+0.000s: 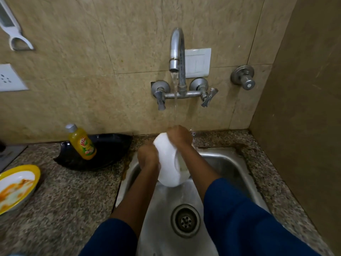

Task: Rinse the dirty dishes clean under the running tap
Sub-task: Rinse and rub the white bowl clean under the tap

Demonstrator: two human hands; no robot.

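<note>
So this is mid-rinse on the first dish. The white bowl (168, 163) is up on its edge over the steel sink (230, 163), underside facing the camera, right under the tap (176, 52), which is running. The water stream (175, 100) comes down onto the top of the bowl, about where the right grip (180, 134) is.

Left grip (147, 157) is wrapped round the bowl's left rim and holding it up. Right grip is curled over the far rim with the fingers tucked out of sight. My guess is they're rubbing the inside, but you can't see that from here.

Over on the worktop (73, 191) the yellow-rimmed plate (16, 183) is smeared with orange sauce, so I'd say the job's not even halfway. A dish soap bottle (82, 143) sits on a black tray (108, 150) near the sink.

Next up, as I see it: turn the bowl so the water sweeps the whole inside, and keep a firm hold since wet glazed stuff is slippery. Then it needs a place to sit before going for the plate.
</note>
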